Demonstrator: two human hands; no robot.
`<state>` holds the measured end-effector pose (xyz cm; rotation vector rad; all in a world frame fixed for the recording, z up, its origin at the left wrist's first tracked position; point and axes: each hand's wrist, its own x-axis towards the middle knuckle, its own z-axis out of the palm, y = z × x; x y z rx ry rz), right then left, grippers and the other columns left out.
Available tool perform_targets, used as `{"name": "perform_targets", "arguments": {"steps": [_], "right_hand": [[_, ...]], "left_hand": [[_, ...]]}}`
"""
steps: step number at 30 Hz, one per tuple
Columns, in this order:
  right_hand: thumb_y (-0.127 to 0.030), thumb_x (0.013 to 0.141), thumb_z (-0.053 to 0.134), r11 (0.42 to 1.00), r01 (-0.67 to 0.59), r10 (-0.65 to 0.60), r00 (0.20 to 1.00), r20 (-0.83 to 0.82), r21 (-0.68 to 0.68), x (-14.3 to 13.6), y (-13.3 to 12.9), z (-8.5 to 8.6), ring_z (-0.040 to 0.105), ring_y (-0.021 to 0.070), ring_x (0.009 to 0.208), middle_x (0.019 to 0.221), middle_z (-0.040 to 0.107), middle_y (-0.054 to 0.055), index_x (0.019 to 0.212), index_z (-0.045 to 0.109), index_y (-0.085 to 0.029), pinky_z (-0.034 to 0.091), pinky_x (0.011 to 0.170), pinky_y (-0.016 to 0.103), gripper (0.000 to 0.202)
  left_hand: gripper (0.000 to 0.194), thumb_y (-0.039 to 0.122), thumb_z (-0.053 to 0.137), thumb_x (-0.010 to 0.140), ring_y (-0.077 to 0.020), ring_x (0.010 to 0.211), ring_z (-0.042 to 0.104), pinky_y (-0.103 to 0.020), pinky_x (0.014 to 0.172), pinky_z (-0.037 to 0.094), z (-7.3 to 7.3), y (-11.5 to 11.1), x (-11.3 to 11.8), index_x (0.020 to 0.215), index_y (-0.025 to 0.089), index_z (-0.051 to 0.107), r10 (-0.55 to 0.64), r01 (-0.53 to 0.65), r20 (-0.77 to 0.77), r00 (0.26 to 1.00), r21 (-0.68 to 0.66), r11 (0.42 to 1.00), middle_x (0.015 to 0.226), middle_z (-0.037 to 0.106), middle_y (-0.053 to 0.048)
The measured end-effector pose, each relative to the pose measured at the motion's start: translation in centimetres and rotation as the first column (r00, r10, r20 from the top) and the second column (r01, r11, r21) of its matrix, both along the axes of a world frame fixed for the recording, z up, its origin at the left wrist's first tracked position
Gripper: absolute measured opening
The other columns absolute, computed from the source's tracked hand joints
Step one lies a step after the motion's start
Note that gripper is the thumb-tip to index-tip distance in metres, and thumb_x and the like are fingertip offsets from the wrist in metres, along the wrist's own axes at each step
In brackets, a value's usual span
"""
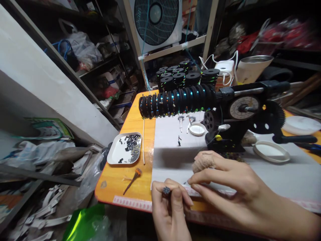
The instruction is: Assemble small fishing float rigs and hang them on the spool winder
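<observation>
My left hand (173, 209) is closed at the table's front edge, its thumb and fingers around a tight bundle of thin dark grey pieces (166, 190), whose ends face up. Just to the right, my right hand (233, 187) has thumb and forefinger pinched together, with a tiny grey piece (185, 182) at their tips. Tan wrapping (204, 163) covers one finger of that hand. Beyond the hands lies a white sheet (168, 134) with small fanned bundles (181, 122) and a small dark piece (179, 142) on it.
A white tray (112, 155) of small black and grey pieces stands left, near an orange-topped bundle (132, 179) and a thin stick (143, 144). Behind is a black winding device (244, 108) with a row of rings (175, 102). Shallow lids (272, 152), stacked spools (178, 75) and a fan (155, 20) stand around.
</observation>
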<state>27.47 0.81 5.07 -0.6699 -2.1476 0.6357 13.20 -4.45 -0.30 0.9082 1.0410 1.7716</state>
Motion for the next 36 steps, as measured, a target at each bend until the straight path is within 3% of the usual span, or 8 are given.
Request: {"name": "perform_targets", "arguments": {"steps": [19,23,28,32,36], "right_hand": [[-0.004,0.086,0.054,0.999,0.032,-0.033,0.999,-0.006,-0.027,-0.1,-0.1,0.4,0.055,0.0113,0.078,0.081,0.058,0.002,0.086,0.063,-0.017,0.045,0.068,0.024,0.015],[-0.007,0.087,0.058,0.995,0.054,-0.056,0.998,-0.027,-0.079,0.0,0.0,0.2,0.056,0.0112,0.077,0.081,0.059,0.002,0.086,0.064,-0.017,0.046,0.066,0.023,0.012],[-0.012,0.089,0.061,0.994,0.024,-0.034,0.996,-0.084,-0.109,0.3,0.4,-0.2,0.060,0.0092,0.078,0.084,0.062,0.000,0.092,0.069,-0.020,0.047,0.067,0.020,0.011],[-0.019,0.090,0.064,0.985,-0.016,-0.002,0.995,-0.100,-0.171,0.5,0.6,-0.4,0.063,0.0087,0.078,0.086,0.066,-0.002,0.096,0.071,-0.024,0.049,0.072,0.019,0.011],[-0.020,0.089,0.065,0.980,-0.025,0.004,0.994,-0.105,-0.199,0.5,0.6,-0.4,0.063,0.0098,0.079,0.085,0.066,-0.002,0.096,0.071,-0.025,0.050,0.073,0.021,0.011]], "left_hand": [[0.018,0.024,0.046,0.098,-0.0099,0.059,0.048,-0.018,0.055,0.039,-0.5,0.1,0.0,0.080,0.023,0.047,0.069,-0.053,-0.189,0.980,0.088,0.995,0.062,0.053,0.004],[0.013,0.018,0.043,0.099,-0.0099,0.062,0.050,-0.020,0.057,0.039,-0.8,0.2,0.1,0.091,0.024,0.051,0.105,-0.046,-0.280,0.954,0.209,0.977,0.065,0.052,0.004],[0.020,0.007,0.042,0.094,-0.0121,0.066,0.052,-0.025,0.061,0.043,-2.0,0.6,-0.3,0.105,0.021,0.052,0.172,0.008,-0.378,0.910,0.431,0.903,0.070,0.052,0.001],[0.026,0.003,0.043,0.090,-0.0135,0.066,0.053,-0.027,0.060,0.045,-2.7,1.2,-0.7,0.108,0.019,0.053,0.237,0.028,-0.456,0.858,0.502,0.864,0.074,0.055,-0.001],[0.029,0.000,0.044,0.089,-0.0143,0.069,0.055,-0.028,0.063,0.047,-2.4,1.5,-1.0,0.109,0.019,0.052,0.240,0.073,-0.489,0.838,0.538,0.840,0.078,0.059,-0.002]]}}
